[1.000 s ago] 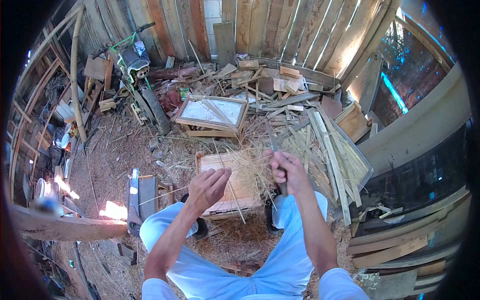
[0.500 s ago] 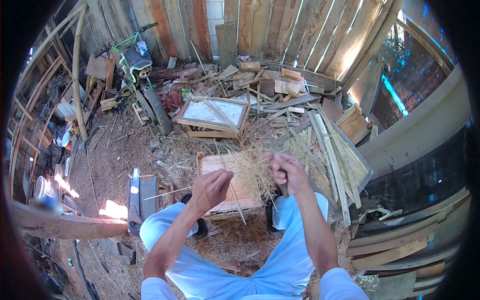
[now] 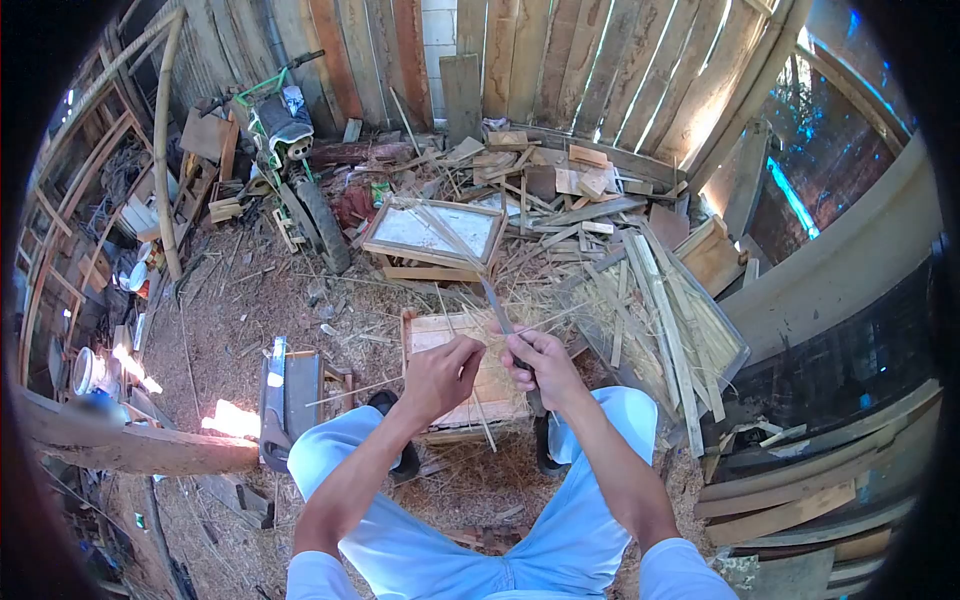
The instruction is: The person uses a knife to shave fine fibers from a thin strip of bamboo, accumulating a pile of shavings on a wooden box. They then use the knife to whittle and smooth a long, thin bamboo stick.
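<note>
My right hand (image 3: 547,370) is wrapped round the dark handle of a long knife (image 3: 493,298), its blade slanting up and to the left. Beside it, my left hand (image 3: 443,380) pinches a thin pale wooden strip (image 3: 358,390), whose tail sticks out to the left. The two hands are close together; where the strip runs between them is hard to make out. Below them sits a low wooden box (image 3: 428,330) between my feet, with another thin stick (image 3: 479,405) lying across it. Fine curled shavings partly hide behind my right hand.
A framed white panel (image 3: 425,232) lies ahead, before a heap of scrap wood (image 3: 560,180). To the right, long slats (image 3: 660,320) rest on a board. A small motorbike (image 3: 290,150) stands at the back left. A dark panel-like object (image 3: 290,400) is left of my knee.
My right hand has moved left and slightly down, towards my left hand. The knife blade now shows clearly, angled up-left. My left hand has shifted slightly right.
</note>
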{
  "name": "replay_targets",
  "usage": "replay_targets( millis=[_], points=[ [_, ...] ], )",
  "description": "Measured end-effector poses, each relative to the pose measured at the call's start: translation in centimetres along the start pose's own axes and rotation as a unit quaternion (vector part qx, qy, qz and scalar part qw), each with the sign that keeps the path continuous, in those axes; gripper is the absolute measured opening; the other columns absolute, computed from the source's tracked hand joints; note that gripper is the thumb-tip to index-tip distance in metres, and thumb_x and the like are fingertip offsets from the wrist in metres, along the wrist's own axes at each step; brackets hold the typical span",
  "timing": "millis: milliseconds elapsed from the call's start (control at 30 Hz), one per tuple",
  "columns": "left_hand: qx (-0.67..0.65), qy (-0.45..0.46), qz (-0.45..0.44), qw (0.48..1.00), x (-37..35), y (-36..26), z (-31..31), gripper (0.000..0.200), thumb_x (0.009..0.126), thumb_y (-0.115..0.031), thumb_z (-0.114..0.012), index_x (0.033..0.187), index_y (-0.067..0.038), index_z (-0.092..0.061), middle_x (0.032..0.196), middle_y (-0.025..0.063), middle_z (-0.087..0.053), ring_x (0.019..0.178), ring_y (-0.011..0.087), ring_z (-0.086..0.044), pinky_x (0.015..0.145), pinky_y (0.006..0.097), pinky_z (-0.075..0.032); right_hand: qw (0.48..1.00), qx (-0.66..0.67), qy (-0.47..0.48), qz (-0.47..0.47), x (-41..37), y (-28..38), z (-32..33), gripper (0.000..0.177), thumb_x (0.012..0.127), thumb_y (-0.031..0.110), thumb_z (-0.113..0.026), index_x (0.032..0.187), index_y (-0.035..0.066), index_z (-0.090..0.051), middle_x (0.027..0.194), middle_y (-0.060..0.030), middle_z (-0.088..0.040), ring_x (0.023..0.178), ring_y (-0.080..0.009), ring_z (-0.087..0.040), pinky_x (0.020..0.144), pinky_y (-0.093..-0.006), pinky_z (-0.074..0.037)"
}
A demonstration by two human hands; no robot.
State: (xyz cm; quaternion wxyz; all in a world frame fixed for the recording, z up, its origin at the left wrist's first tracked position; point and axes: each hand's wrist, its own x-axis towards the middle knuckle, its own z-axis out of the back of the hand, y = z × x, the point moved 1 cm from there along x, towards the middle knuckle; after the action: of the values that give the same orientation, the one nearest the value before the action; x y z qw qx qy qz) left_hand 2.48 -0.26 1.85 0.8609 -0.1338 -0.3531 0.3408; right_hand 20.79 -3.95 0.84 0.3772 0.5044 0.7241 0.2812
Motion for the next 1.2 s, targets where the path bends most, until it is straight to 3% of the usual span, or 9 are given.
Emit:
replay_targets(
  millis=[233,333,567,633,700,867,1033,1200],
  points=[
    [-0.013,0.006,-0.012,1.0,-0.3,0.4,0.5,0.004,0.082,-0.01,-0.062,0.085,-0.009,-0.059,0.076,0.0048,-0.062,0.062,0.0248,-0.062,0.05,0.0337,-0.047,1.0,0.003,-0.024,-0.002,-0.2,1.7,1.7,0.033,0.093,0.021,-0.056,0.113,-0.005,-0.054,0.074,0.0008,-0.052,0.052,-0.0028,-0.04,0.041,-0.0153,-0.03],
    [0.0,0.016,0.003,1.0,-0.7,0.6,0.9,0.008,0.079,-0.005,-0.064,0.083,-0.009,-0.059,0.077,0.0036,-0.065,0.062,0.0233,-0.064,0.05,0.0326,-0.048,0.996,0.041,-0.063,0.055,-0.1,3.1,3.9,0.03,0.093,0.017,-0.055,0.112,-0.006,-0.054,0.073,0.0001,-0.052,0.051,-0.0035,-0.041,0.04,-0.0165,-0.03],
    [0.007,0.003,0.008,1.0,-0.8,1.4,2.0,0.005,0.079,-0.005,-0.064,0.081,-0.008,-0.06,0.073,0.0062,-0.064,0.059,0.0232,-0.063,0.05,0.0322,-0.048,0.994,-0.019,-0.087,0.057,-0.5,4.4,6.5,0.029,0.093,0.015,-0.053,0.113,-0.006,-0.053,0.073,0.0012,-0.05,0.05,-0.0034,-0.039,0.04,-0.0157,-0.029],
    [0.01,-0.023,0.013,1.0,-1.2,2.2,3.0,0.004,0.079,-0.005,-0.064,0.08,-0.007,-0.061,0.072,0.0073,-0.064,0.057,0.023,-0.062,0.049,0.032,-0.047,0.961,0.063,-0.197,0.182,-0.9,6.6,10.0,0.032,0.093,0.016,-0.052,0.119,-0.005,-0.05,0.073,0.0017,-0.05,0.05,-0.0035,-0.038,0.039,-0.0158,-0.029],
    [0.02,-0.022,0.095,0.995,-1.0,2.9,4.1,0.003,0.08,-0.006,-0.064,0.08,-0.006,-0.061,0.071,0.0088,-0.063,0.055,0.0221,-0.061,0.049,0.0316,-0.046,0.967,0.061,-0.183,0.165,-0.8,5.9,9.6,0.034,0.093,0.016,-0.052,0.122,-0.003,-0.049,0.073,0.0017,-0.05,0.05,-0.0037,-0.039,0.039,-0.016,-0.029],
    [0.002,-0.039,0.069,0.997,0.3,1.8,2.3,0.004,0.081,-0.008,-0.064,0.081,-0.005,-0.061,0.068,0.0085,-0.063,0.052,0.0202,-0.06,0.048,0.0307,-0.045,0.996,-0.005,-0.065,0.056,-0.9,2.1,2.0,0.036,0.094,0.017,-0.052,0.128,0.005,-0.047,0.072,0.0009,-0.052,0.049,-0.0024,-0.038,0.039,-0.0156,-0.028],
    [-0.031,0.01,0.045,0.998,0.5,0.3,1.1,0.003,0.082,-0.01,-0.063,0.083,-0.008,-0.059,0.072,0.0053,-0.064,0.057,0.0225,-0.063,0.048,0.033,-0.046,1.0,-0.004,0.019,0.007,-0.1,-0.2,-1.2,0.037,0.094,0.02,-0.054,0.125,0.001,-0.049,0.076,-0.001,-0.053,0.052,-0.0034,-0.039,0.042,-0.0158,-0.031],
    [-0.022,0.025,0.048,0.998,0.2,0.4,1.7,0.005,0.081,-0.009,-0.064,0.083,-0.008,-0.059,0.072,0.005,-0.064,0.055,0.0223,-0.062,0.046,0.033,-0.045,0.998,-0.012,-0.05,0.029,-0.1,1.4,0.8,0.029,0.095,0.019,-0.053,0.116,-0.001,-0.054,0.073,0.0003,-0.051,0.051,-0.0028,-0.039,0.041,-0.015,-0.03]
  ],
)
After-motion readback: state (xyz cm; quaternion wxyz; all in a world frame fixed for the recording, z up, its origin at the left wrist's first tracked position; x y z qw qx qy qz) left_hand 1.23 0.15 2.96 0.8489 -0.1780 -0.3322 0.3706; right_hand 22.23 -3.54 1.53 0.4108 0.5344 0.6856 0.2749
